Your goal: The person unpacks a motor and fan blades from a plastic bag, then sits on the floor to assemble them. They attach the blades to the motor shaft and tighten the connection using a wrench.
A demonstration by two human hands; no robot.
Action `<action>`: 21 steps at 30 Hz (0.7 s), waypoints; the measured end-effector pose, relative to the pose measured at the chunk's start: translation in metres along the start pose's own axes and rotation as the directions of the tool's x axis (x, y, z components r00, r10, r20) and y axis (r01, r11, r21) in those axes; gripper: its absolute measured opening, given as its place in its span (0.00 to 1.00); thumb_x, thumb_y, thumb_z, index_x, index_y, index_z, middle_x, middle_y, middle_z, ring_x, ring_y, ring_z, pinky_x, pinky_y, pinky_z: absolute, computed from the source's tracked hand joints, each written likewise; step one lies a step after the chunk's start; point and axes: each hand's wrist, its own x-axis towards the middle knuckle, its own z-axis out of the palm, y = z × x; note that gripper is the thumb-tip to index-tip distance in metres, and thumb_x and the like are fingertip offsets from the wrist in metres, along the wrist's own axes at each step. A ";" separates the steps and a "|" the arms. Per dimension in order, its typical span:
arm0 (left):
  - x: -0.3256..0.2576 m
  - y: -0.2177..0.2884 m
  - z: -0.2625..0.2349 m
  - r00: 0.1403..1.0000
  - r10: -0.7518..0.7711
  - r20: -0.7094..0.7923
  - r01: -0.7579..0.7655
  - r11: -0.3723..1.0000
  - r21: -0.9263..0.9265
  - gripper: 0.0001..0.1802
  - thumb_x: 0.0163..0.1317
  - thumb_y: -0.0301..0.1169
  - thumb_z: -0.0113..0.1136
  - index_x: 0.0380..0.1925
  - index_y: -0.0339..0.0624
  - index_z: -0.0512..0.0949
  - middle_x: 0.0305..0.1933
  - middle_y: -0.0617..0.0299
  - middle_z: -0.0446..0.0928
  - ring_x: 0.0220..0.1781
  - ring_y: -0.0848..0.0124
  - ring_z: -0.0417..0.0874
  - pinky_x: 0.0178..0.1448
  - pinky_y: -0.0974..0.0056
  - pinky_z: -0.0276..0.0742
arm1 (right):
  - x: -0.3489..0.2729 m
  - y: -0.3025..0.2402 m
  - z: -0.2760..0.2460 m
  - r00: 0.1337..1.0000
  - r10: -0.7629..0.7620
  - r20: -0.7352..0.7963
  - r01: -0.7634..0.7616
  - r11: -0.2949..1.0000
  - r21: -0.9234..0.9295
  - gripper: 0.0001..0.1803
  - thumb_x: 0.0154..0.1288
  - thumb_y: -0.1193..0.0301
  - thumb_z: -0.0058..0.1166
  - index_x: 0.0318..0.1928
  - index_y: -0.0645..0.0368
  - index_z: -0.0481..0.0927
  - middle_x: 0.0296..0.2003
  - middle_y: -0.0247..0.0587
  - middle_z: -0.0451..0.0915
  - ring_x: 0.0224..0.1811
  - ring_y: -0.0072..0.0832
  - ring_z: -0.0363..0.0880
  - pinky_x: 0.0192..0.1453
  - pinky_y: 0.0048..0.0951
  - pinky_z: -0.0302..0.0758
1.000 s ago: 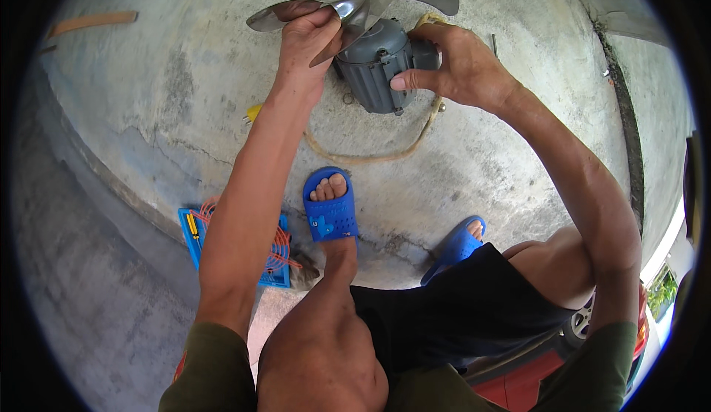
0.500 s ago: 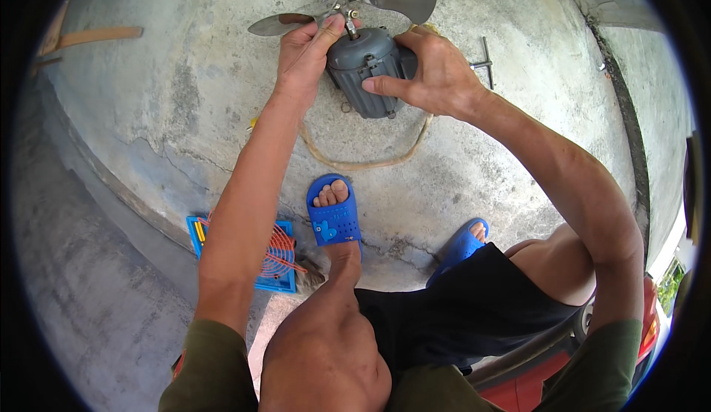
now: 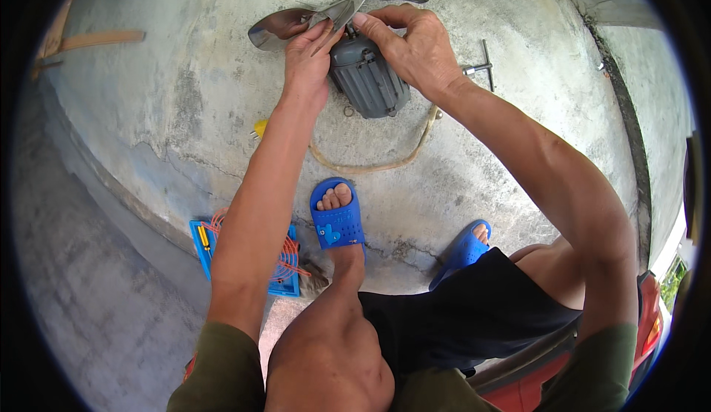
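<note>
A grey ribbed electric motor (image 3: 372, 82) stands tilted on the concrete floor. On its shaft end sits a shiny metal fan blade (image 3: 272, 30) with several wide vanes. My left hand (image 3: 307, 62) is closed on the fan blade beside the hub, its fingers partly behind a vane. From the right, my right hand (image 3: 420, 48) pinches the fan blade near the hub with thumb and fingers. The hub itself is mostly hidden by the hands and a vane. A beige cord (image 3: 370, 168) curves below the motor, and a yellow plug (image 3: 259, 128) lies left of it.
A T-handle wrench (image 3: 486, 65) lies right of the motor, and a small ring (image 3: 349, 111) near its base. By my left forearm is a blue tray (image 3: 285, 287) with a wire guard and a yellow-handled tool. Wood strips (image 3: 100, 39) lie far left. My blue sandals (image 3: 338, 216) stand nearer.
My right hand has left the motor's side and moved up and left to the fan blade. The blade has turned, and one vane now stands across the hub. The yellow plug shows more.
</note>
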 end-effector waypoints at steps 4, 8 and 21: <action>0.002 -0.006 -0.004 0.998 -0.021 0.067 0.021 1.000 -0.004 0.19 0.78 0.38 0.67 0.61 0.38 0.86 0.60 0.65 0.86 0.63 0.75 0.81 0.71 0.66 0.73 | 0.014 -0.009 0.018 0.960 0.271 -0.069 -0.250 0.943 0.219 0.21 0.67 0.51 0.72 0.42 0.58 0.95 0.33 0.46 0.92 0.36 0.39 0.91 0.48 0.39 0.85; -0.003 -0.003 -0.006 0.995 0.004 0.096 -0.002 1.000 -0.017 0.19 0.79 0.37 0.67 0.62 0.37 0.85 0.61 0.64 0.86 0.64 0.75 0.81 0.73 0.66 0.71 | 0.015 -0.014 0.022 0.934 0.343 -0.097 -0.313 0.920 0.234 0.16 0.64 0.59 0.75 0.40 0.60 0.94 0.31 0.48 0.91 0.34 0.41 0.90 0.46 0.38 0.85; -0.006 0.015 -0.004 0.988 -0.068 0.138 0.068 0.998 0.009 0.21 0.82 0.40 0.61 0.65 0.37 0.82 0.60 0.61 0.86 0.63 0.71 0.82 0.73 0.64 0.71 | -0.002 -0.015 0.029 0.957 -0.010 -0.289 0.044 0.993 0.111 0.12 0.70 0.70 0.69 0.48 0.64 0.92 0.36 0.47 0.92 0.39 0.29 0.91 0.46 0.32 0.84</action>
